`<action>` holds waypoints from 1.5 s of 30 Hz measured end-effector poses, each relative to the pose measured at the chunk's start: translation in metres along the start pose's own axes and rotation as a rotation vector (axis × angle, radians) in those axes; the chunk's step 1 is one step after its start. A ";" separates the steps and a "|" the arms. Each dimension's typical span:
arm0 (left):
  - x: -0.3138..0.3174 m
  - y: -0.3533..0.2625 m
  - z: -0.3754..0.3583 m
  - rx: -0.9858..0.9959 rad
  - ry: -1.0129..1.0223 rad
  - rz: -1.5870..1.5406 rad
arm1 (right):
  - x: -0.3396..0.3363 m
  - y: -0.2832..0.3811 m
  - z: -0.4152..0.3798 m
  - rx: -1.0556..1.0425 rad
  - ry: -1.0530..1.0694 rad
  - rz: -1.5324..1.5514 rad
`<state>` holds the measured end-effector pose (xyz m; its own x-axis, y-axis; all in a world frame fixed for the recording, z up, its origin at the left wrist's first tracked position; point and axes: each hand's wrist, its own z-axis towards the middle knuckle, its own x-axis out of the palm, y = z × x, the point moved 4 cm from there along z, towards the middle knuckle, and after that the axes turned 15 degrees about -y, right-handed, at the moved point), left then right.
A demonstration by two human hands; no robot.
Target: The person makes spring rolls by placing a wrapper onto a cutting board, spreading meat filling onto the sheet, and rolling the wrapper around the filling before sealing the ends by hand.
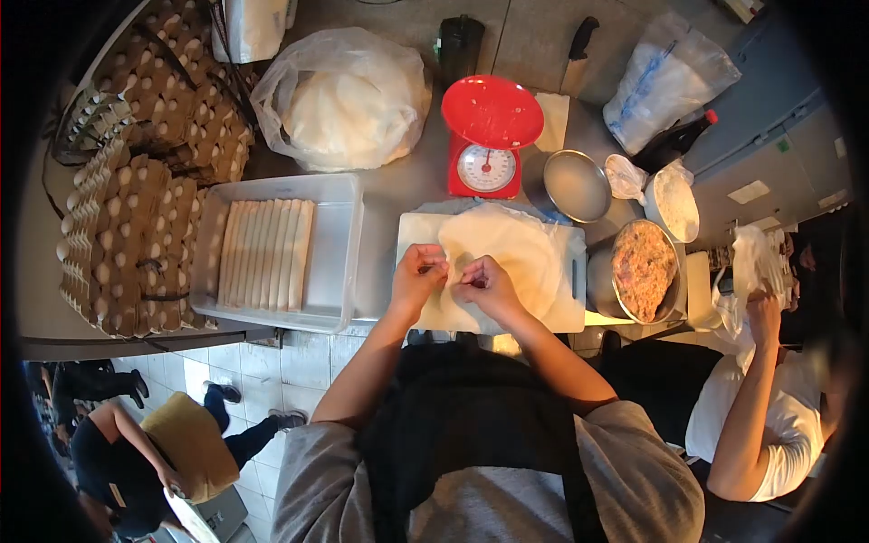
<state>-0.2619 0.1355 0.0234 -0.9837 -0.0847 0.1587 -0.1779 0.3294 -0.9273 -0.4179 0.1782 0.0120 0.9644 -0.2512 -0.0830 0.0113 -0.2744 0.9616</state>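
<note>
A stack of thin, round white wrapper sheets (525,262) lies on a white cutting board (409,237) in front of me. My left hand (420,276) is at the left edge of the stack, thumb and fingers pinched together on the edge of a sheet. Just to its right, my right hand (491,288) is over the stack, also closed in a pinch at the sheet's edge. The fingertips hide much of what they grip. Left of the board, a clear plastic tub (328,262) contains a row of long pale rolls (265,255).
Behind the board stands a red kitchen scale (486,172). A metal bowl (577,187) and a pot of orange-pink filling (644,271) are at right. A bag of wrappers (348,113) sits behind; egg trays (136,244) are stacked left. Another person (760,416) works at right.
</note>
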 end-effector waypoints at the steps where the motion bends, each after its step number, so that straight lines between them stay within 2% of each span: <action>1: 0.000 -0.001 -0.002 -0.033 -0.017 -0.014 | 0.002 0.004 -0.004 -0.048 -0.001 -0.020; 5: 0.006 -0.006 -0.002 -0.084 -0.071 -0.051 | 0.014 0.030 -0.035 -0.314 -0.046 -0.470; 8: 0.005 -0.004 -0.001 -0.030 -0.095 -0.022 | 0.011 0.006 -0.025 -0.295 -0.109 -0.507; 11: -0.004 0.003 0.001 0.004 -0.123 -0.030 | -0.002 -0.014 -0.010 -0.138 0.071 -0.219; 14: -0.013 0.025 -0.008 0.127 -0.139 0.092 | -0.016 -0.010 -0.009 0.051 0.046 -0.083; 15: -0.013 0.024 -0.014 0.186 -0.142 0.158 | -0.019 -0.004 -0.010 0.064 0.029 -0.071; 18: 0.001 0.020 -0.026 0.292 0.021 0.283 | -0.024 0.007 -0.006 0.051 -0.026 -0.064; 19: 0.008 0.017 -0.028 0.278 0.068 0.292 | -0.025 0.011 -0.003 -0.010 -0.031 -0.073; 22: 0.021 0.012 -0.029 0.387 -0.015 0.447 | -0.031 0.027 0.007 -0.237 -0.069 -0.228; 24: 0.021 0.004 -0.025 0.407 -0.052 0.475 | -0.048 0.051 0.013 -0.337 -0.196 -0.265; 26: 0.010 -0.018 -0.024 0.417 -0.061 0.529 | -0.079 0.084 0.016 -0.405 -0.339 -0.253; 27: 0.005 -0.037 -0.024 0.374 -0.101 0.667 | -0.100 0.108 0.013 -0.460 -0.421 -0.246; 30: -0.021 -0.046 0.004 0.519 -0.052 0.331 | -0.150 0.177 -0.016 -0.420 -0.578 -0.032; 31: -0.024 -0.061 0.009 0.500 -0.046 0.309 | -0.170 0.188 -0.023 -0.435 -0.605 0.029; 34: -0.038 -0.133 0.020 0.443 -0.050 0.258 | -0.230 0.215 -0.039 -0.681 -0.800 0.126; 36: -0.044 -0.170 0.042 0.393 -0.044 0.229 | -0.242 0.228 -0.056 -0.674 -0.672 0.327; 40: -0.053 -0.253 0.122 0.660 -0.209 0.331 | -0.217 0.228 -0.057 -0.595 -0.565 0.261; 41: -0.053 -0.281 0.134 0.740 -0.347 0.429 | -0.207 0.225 -0.057 -0.570 -0.555 0.219; 42: -0.052 -0.303 0.141 0.815 -0.481 0.528 | -0.187 0.230 -0.057 -0.552 -0.436 0.199; 44: -0.050 -0.313 0.155 0.935 -0.665 0.482 | -0.164 0.218 -0.046 -0.470 -0.380 0.199; 45: -0.046 -0.314 0.153 0.970 -0.662 0.532 | -0.149 0.216 -0.044 -0.454 -0.352 0.227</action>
<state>-0.1564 -0.1074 0.2555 -0.6779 -0.6938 -0.2430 0.5957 -0.3247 -0.7347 -0.5475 0.1972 0.2435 0.8119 -0.5693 0.1296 0.0019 0.2245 0.9745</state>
